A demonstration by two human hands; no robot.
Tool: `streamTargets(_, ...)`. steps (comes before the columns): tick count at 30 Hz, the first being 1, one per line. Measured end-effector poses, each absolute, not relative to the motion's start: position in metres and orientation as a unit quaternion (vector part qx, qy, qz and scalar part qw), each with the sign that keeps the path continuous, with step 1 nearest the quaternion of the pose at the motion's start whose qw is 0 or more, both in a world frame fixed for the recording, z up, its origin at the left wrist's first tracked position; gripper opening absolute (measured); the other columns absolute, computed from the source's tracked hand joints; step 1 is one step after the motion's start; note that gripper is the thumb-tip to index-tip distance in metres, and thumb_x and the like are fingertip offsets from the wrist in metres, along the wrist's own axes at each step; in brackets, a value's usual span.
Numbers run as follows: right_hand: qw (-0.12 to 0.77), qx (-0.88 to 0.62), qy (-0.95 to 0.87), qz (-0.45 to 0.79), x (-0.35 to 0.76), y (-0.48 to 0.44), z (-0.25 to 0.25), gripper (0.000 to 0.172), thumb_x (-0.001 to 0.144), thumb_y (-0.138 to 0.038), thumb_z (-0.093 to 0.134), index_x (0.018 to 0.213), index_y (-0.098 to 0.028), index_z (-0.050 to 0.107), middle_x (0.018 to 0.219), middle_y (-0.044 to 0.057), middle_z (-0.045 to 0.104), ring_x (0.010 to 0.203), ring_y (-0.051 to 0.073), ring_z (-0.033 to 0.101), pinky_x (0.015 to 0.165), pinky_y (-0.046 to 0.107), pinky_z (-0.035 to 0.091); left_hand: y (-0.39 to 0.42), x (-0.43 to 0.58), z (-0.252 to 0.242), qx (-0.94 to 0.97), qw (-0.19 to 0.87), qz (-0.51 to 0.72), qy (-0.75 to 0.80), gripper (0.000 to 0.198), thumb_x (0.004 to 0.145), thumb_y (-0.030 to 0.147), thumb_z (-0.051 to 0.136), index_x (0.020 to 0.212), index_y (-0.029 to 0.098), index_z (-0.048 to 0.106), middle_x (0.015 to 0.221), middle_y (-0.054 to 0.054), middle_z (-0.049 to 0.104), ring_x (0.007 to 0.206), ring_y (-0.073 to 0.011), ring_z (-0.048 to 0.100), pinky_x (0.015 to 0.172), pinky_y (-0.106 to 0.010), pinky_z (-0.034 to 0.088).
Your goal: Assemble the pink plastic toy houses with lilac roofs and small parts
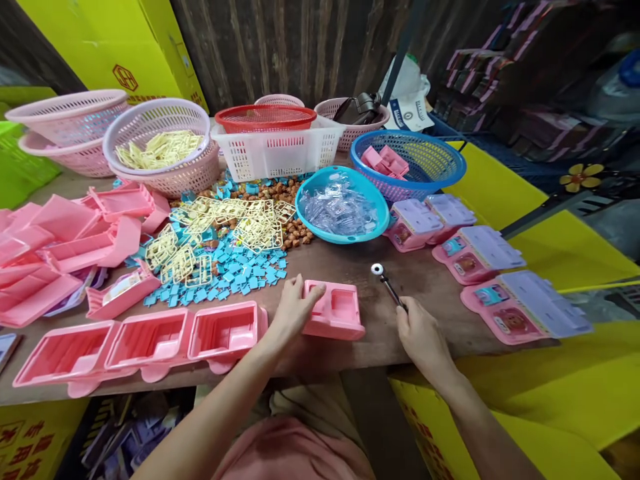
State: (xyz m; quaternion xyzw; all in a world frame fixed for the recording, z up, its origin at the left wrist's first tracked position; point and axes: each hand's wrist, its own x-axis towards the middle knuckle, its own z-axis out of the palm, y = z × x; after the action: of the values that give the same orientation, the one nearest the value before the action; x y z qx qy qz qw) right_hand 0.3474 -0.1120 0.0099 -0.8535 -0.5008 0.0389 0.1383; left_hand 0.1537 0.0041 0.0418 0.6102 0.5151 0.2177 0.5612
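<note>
My left hand (294,308) grips the left end of a pink plastic box (341,308), thumb on top and fingers behind. The box lies on the table with a recessed face upward. In my right hand (420,333) is a thin dark tool with a round, shiny metal head (378,269). Its head points away from me, to the right of the box and apart from it. Left of my left hand stand three open pink housings (150,339) in a row. Assembled pink-and-lilac toy boxes (525,303) line the right side.
Small blue plastic pieces (240,270), cream part frames (257,223) and brown pieces (295,233) are heaped mid-table. A turquoise basin (305,213) holds clear plastic parts. Several baskets stand behind, including a blue basket (440,163). Pink parts (75,233) pile up at left.
</note>
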Motion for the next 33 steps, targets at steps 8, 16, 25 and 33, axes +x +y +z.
streamTargets(8, 0.3, -0.751, -0.54, 0.233, 0.331, -0.141, 0.062, 0.038, 0.092, -0.038, 0.034, 0.108, -0.014, 0.059, 0.057, 0.0, 0.058, 0.047, 0.014, 0.054, 0.041, 0.022, 0.037, -0.017, 0.168, 0.058, 0.838, 0.26, 0.057, 0.476, 0.062, 0.077, 0.031, 0.059, 0.134, 0.012, 0.043, 0.147, -0.023, 0.025, 0.128, -0.0372, 0.038, 0.097, -0.047, 0.04)
streamTargets(16, 0.323, -0.749, -0.562, 0.135, 0.328, -0.135, 0.068, 0.04, 0.09, -0.033, 0.036, 0.115, -0.013, 0.061, 0.084, 0.009, 0.073, 0.077, 0.021, 0.069, 0.064, 0.028, 0.053, -0.007, 0.171, 0.063, 0.865, 0.206, -0.007, 0.458, 0.056, 0.082, 0.024, 0.051, 0.136, 0.013, 0.04, 0.147, -0.023, 0.024, 0.127, -0.036, 0.039, 0.088, -0.043, 0.048)
streamTargets(25, 0.322, -0.735, -0.582, 0.135, 0.326, -0.139, 0.078, 0.037, 0.09, -0.03, 0.039, 0.117, -0.015, 0.061, 0.104, 0.009, 0.071, 0.093, 0.022, 0.068, 0.076, 0.03, 0.055, -0.008, 0.171, 0.063, 0.876, 0.189, -0.021, 0.442, 0.055, 0.083, 0.018, 0.045, 0.137, 0.012, 0.037, 0.146, -0.024, 0.026, 0.126, -0.0353, 0.04, 0.084, -0.041, 0.05)
streamTargets(33, 0.314, -0.727, -0.581, 0.188, 0.324, -0.153, 0.086, 0.037, 0.091, -0.03, 0.039, 0.118, -0.019, 0.061, 0.106, 0.007, 0.07, 0.1, 0.022, 0.065, 0.082, 0.032, 0.055, -0.007, 0.17, 0.063, 0.876, 0.187, -0.027, 0.444, 0.055, 0.083, 0.017, 0.045, 0.137, 0.013, 0.038, 0.147, -0.023, 0.025, 0.127, -0.0336, 0.039, 0.087, -0.04, 0.049)
